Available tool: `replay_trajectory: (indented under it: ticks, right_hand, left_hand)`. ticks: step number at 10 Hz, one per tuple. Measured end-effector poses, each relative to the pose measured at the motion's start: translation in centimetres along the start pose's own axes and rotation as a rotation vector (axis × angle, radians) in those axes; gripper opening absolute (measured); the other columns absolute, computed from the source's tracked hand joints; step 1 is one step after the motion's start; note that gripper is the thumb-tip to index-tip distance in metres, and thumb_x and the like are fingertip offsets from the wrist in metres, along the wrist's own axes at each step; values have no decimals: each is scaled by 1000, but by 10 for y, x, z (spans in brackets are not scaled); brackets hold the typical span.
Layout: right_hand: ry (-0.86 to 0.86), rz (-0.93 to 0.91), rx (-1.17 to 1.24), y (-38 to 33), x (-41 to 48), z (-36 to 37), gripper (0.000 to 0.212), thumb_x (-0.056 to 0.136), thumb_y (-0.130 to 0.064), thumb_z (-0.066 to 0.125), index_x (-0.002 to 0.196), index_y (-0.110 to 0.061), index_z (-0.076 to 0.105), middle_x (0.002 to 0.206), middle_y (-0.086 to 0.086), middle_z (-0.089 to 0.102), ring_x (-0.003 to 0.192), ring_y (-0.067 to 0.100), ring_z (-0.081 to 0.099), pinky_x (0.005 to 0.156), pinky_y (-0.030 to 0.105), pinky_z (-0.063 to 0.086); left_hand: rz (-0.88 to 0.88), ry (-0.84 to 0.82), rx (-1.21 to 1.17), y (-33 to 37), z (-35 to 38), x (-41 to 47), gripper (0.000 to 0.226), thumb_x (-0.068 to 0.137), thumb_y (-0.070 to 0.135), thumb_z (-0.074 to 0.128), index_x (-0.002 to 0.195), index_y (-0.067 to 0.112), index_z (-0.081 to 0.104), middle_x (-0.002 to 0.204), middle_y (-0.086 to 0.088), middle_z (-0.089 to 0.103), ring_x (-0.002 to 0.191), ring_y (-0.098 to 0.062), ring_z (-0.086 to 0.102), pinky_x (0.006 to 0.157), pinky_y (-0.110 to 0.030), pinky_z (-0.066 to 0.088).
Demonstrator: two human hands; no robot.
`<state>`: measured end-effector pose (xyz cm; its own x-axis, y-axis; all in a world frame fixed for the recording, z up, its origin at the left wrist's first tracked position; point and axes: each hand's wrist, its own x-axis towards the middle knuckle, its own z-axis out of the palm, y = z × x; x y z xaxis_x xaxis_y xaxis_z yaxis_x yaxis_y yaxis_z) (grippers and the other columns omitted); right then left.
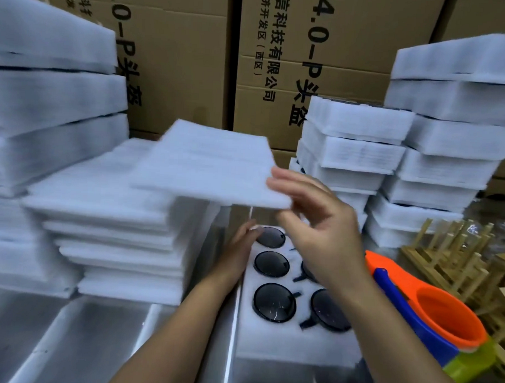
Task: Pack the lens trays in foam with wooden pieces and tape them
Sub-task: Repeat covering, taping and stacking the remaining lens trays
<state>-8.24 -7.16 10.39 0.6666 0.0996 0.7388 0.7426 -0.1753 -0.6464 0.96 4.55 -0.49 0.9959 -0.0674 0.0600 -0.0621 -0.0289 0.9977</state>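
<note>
- My right hand [316, 229] pinches the near right corner of a white foam sheet [206, 166], fingers on top and thumb apparently beneath, though blur softens the grip. A corner hold lets the sheet hang flat, so I judge it can be laid over the tray in one piece.
- The sheet hovers above and to the far left of the lens tray [268, 339], tilted a little, clear of the stack of foam sheets [114, 214] that sits just left of the tray.
- The lens tray itself lies on the steel table [80, 328] right in front of me. It is a foam block with round dark lenses [274, 302] seated in its cut-outs, and it is uncovered, so the cover sheet comes first, as I read it.
- My left hand [237, 248] rests with loose, nearly straight fingers against the tray's left edge near its far corner, gripping nothing. I take it as a brace, so the light foam does not slide when the sheet comes down.
- The orange and blue tape dispenser [431, 309] lies just right of the tray, within easy reach for the taping step.
- The wooden pieces [456, 258] stand further right of the tray, beyond the dispenser, not yet used.
- Foam-wrapped bundles [438, 159] are piled beyond the tray to the right and another pile [47, 101] stands far to its left, with cardboard boxes [178, 72] behind everything.
</note>
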Motion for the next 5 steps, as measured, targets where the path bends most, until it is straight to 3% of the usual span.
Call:
replay_trajectory:
  ticks: [1, 2, 3, 4, 5]
  right_hand:
    - [66, 65, -57, 22, -40, -48, 42, 76, 11, 60, 92, -27, 71, 116, -13, 67, 114, 4, 59, 89, 14, 46]
    - [116, 136, -53, 41, -84, -81, 44, 77, 18, 63, 86, -24, 74, 118, -9, 67, 114, 10, 60, 89, 15, 47]
    - [110, 211, -72, 54, -117, -94, 55, 75, 22, 59, 92, -28, 72, 119, -10, 66, 116, 11, 60, 91, 18, 48]
    - [60, 302, -82, 61, -131, -97, 68, 74, 32, 52, 97, -28, 70, 121, -14, 65, 118, 10, 58, 93, 20, 48]
    - [31, 329, -76, 56, -131, -93, 55, 80, 23, 54, 97, -27, 69, 122, -17, 64, 117, 8, 59, 95, 18, 46]
  left_hand:
    - [-133, 31, -82, 0, 0, -3, 41, 101, 19, 38, 138, 2, 41, 145, -11, 41, 133, -27, 39, 106, -31, 36]
    - [-172, -7, -163, 3, 1, -5, 46, 102, 23, 34, 132, -11, 42, 130, -13, 51, 122, -31, 50, 79, -18, 42]
    - [-58, -79, -340, 8, 5, -1, 56, 98, 51, 24, 103, 25, 74, 95, 5, 74, 87, -6, 69, 75, -19, 52]
    - [-32, -76, -342, 5, 7, 2, 43, 90, 41, 49, 125, 21, 62, 124, 7, 62, 108, -3, 59, 96, -19, 43]
    - [-16, -144, -324, 1, 3, 2, 66, 73, 27, 67, 135, 19, 47, 117, 3, 64, 103, -14, 62, 89, -31, 46]
